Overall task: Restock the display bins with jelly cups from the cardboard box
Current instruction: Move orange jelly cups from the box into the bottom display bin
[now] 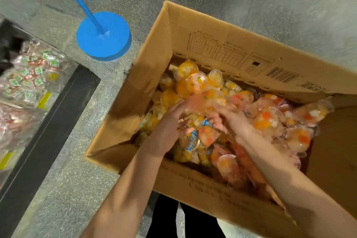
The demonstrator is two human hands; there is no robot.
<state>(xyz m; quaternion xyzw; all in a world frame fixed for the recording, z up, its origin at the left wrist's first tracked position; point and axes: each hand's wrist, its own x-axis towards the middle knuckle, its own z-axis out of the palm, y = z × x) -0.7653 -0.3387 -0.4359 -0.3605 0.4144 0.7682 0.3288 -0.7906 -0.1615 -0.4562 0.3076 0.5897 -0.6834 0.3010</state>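
Observation:
An open cardboard box [146,87] stands on the floor, filled with several clear jelly cups [197,83] of orange, yellow and pink fruit jelly. Both my hands are down inside it over the middle of the pile. My left hand [170,127] has its fingers curled around a bunch of cups. My right hand [229,120] faces it, fingers curled around cups from the other side. Both hands are blurred by motion, so the exact grip is unclear. A display bin [58,91] with wrapped sweets lies at the left edge.
A blue round stand base [104,36] with a slanted blue pole sits on the speckled grey floor beyond the box's left corner. The black frame of the display unit [48,131] runs along the left. The box flaps stand open on all sides.

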